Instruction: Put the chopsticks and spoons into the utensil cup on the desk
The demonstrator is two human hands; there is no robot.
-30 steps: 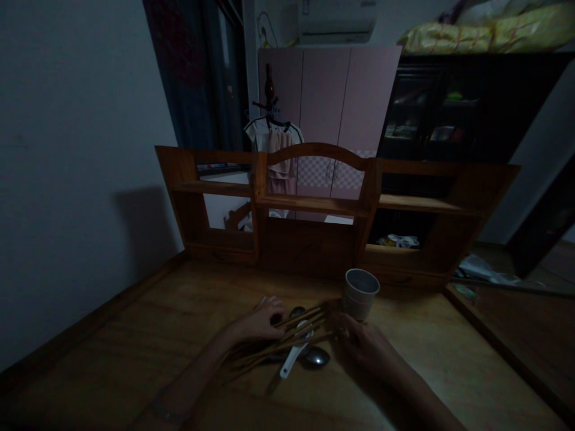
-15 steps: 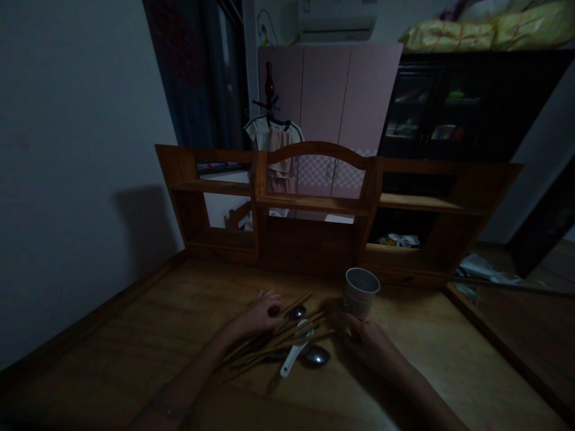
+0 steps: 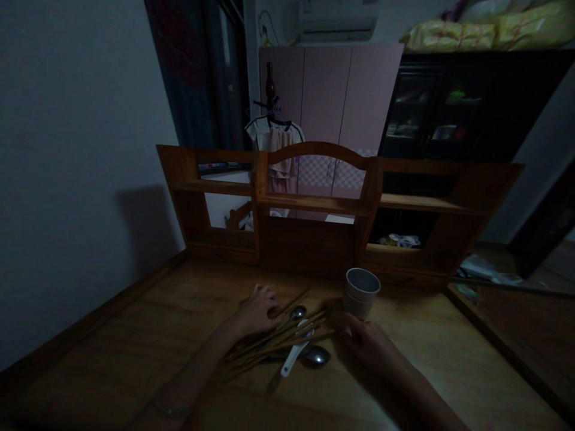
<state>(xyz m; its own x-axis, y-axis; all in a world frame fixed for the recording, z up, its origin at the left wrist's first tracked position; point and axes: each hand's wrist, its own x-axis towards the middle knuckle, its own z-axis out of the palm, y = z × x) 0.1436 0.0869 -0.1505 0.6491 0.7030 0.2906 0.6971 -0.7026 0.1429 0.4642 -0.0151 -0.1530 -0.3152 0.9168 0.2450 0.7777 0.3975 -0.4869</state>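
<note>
Several wooden chopsticks [image 3: 287,340] lie in a loose pile on the table, pointing up to the right. Among them are a white spoon [image 3: 293,358], a large metal spoon [image 3: 317,356] and a smaller metal spoon [image 3: 297,312]. At the pile's upper left, my left hand [image 3: 259,311] is closed on one chopstick [image 3: 294,301], whose end sticks out to the right. My right hand [image 3: 362,335] has curled fingers by the chopsticks' right ends, just in front of a grey cup [image 3: 360,291]. Dimness hides whether anything is between those fingers. The cup stands upright.
The wooden table [image 3: 148,311] carries a wooden shelf rack [image 3: 314,206] along its back edge. A wall [image 3: 81,149] borders the left side. On the right, a raised wooden edge [image 3: 503,350] bounds the tabletop.
My left hand has shifted slightly up and left, and the chopstick in it has moved the same way. My right hand, the cup and the spoons stay nearly in place.
</note>
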